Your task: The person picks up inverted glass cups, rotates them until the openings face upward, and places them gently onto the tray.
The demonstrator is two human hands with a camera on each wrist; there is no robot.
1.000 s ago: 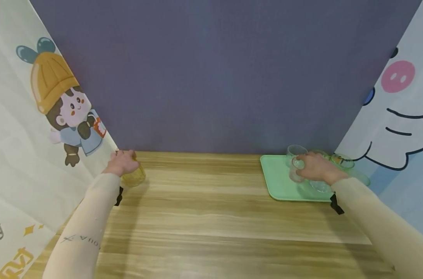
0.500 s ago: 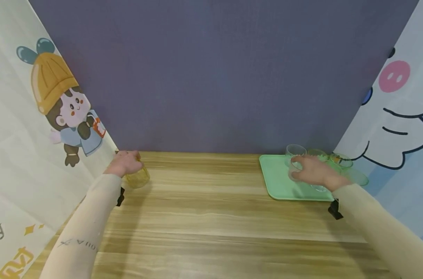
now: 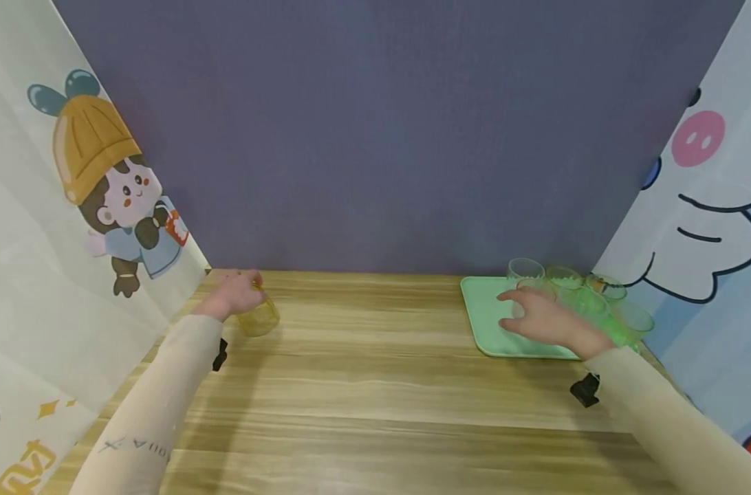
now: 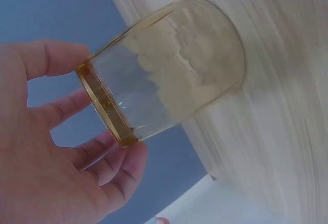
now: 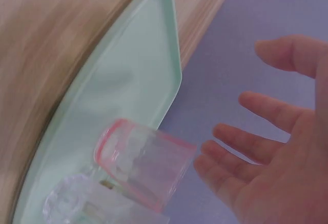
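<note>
Left hand (image 4: 41, 147) pinches amber glass cup's (image 4: 169, 70) rim; right hand (image 5: 277, 152) spread, grip empty.

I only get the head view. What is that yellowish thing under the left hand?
Observer: The left wrist view shows an amber glass. The left hand grips it by the rim, with fingers curled round it.
Visitor: Is the right hand holding a glass too?
Observer: No. In the right wrist view the right hand is open with its fingers spread. It is just apart from a pink-rimmed glass standing on the green tray.
</note>
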